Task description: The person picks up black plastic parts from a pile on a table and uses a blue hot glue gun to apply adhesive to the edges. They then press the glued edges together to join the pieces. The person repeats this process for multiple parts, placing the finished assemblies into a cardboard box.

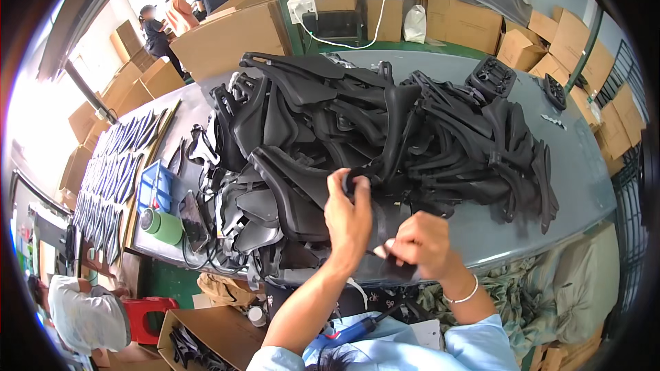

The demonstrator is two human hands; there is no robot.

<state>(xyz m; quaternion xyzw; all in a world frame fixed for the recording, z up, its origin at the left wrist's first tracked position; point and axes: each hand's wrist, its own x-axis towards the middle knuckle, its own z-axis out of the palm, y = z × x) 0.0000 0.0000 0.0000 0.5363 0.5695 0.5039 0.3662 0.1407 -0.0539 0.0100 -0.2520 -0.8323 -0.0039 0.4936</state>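
My left hand [348, 218] is closed round the end of a black plastic part [357, 177] at the near edge of the pile. To its right, my right hand [425, 242] has its fingers pressed together on a dark strip-like piece [399, 266], which is blurred by motion, so its kind is unclear. Both hands are over the front of the grey table [581, 172]. In front of them lies a large heap of black moulded parts [309, 96], with long curved arms and padded shapes. Flatter dark pieces [258, 209] lie left of my left hand.
On the table's left stand a blue basket [155, 185], a green cup [162, 225] and a phone [194, 221]. Beyond them is a board with rows of dark curved parts [110, 178]. An open carton [234, 336] sits below. A person [89, 316] is at far left.
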